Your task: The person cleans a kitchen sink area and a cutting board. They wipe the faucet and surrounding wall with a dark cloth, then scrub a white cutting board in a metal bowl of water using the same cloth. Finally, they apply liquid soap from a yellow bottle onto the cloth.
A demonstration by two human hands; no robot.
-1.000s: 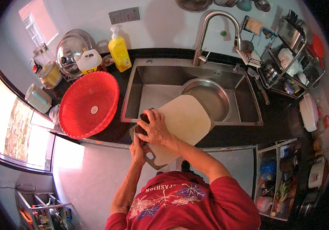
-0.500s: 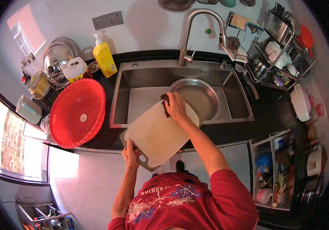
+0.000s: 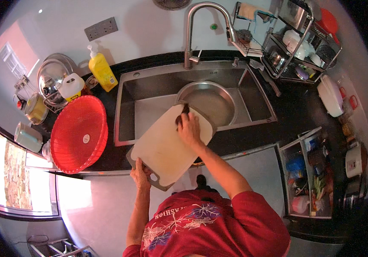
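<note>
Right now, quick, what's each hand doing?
Left hand: closed on the near handle end of the pale rectangular plastic cutting board.
Right hand: closed on a small dark scrubber, pressed on the board.

Black counter, white wall, bright window at left.

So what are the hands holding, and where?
Left hand grips the cutting board by its near handle corner. Right hand presses a dark scrubber near the board's far end.

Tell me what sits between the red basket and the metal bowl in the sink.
In the head view, the pale cutting board lies between the red basket and the metal bowl, held by the left hand and touched by the right hand.
</note>
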